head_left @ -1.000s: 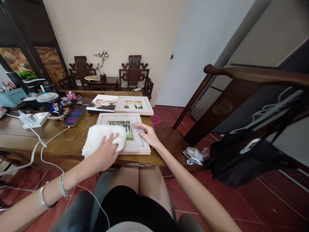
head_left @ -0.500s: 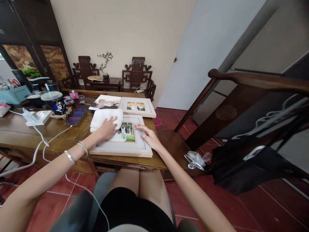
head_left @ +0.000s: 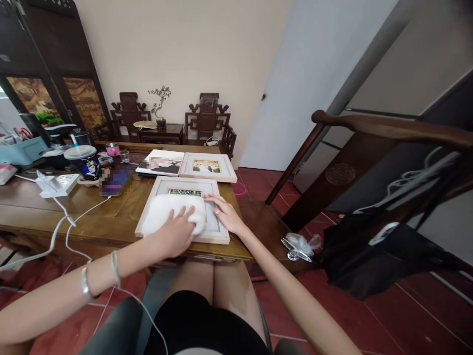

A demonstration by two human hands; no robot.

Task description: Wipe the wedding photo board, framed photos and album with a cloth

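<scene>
A light wooden picture frame [head_left: 221, 232] with a pale mat lies at the table's front edge. On its glass is a thick, folded white cloth [head_left: 155, 209], covering most of the small photo [head_left: 185, 192], whose upper strip still shows. My left hand [head_left: 179, 229] presses down on the cloth, its fingers bent and sunk into the fabric near the right end. Resting on the right part of the same frame is my right hand [head_left: 225, 212], fingers stretched out and holding nothing. It wears a ring.
Behind lie a second framed photo [head_left: 226, 170] and a photo panel [head_left: 162, 162]. To the left are a phone [head_left: 116, 182] on a cable, a power strip [head_left: 61, 185] and a lidded cup [head_left: 83, 162]. A wooden chair [head_left: 340, 167] stands at right.
My left hand has drawn the white cloth toward me and to the right, across the photo. The photo's upper edge now shows above it. My right hand stays on the frame.
</scene>
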